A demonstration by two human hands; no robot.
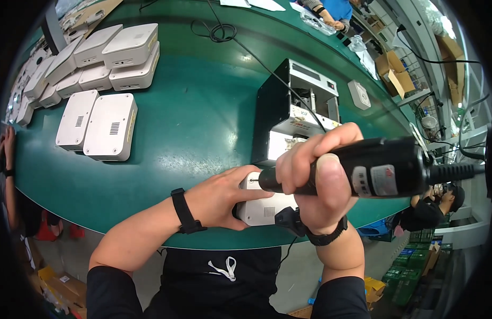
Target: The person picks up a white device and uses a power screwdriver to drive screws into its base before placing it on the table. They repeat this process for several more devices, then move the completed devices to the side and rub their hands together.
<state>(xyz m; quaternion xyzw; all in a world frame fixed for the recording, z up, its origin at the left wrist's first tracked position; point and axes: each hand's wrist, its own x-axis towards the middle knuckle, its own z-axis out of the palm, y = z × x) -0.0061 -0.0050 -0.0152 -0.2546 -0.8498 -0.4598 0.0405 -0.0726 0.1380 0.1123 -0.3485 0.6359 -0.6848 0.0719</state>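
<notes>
At the table's near edge lies a white plastic box-shaped device (267, 211) with a vent grille and corner screw holes. My left hand (227, 194) grips it from the left, thumb across the top and fingers round its far side. Wrapped round a black corded electric screwdriver (387, 166) is my right hand (325, 170). The tool lies slanted over the device, its bit at the far-left corner hole; I cannot tell whether a screw is there. The tool and my right hand hide the device's right part.
Just beyond my hands stands a black and silver open-fronted machine (267, 114). Several white devices (110, 127) lie or are stacked at the left. A black cable (256, 58) crosses the green table (192, 117). A white power strip (358, 94) lies right; other people work around.
</notes>
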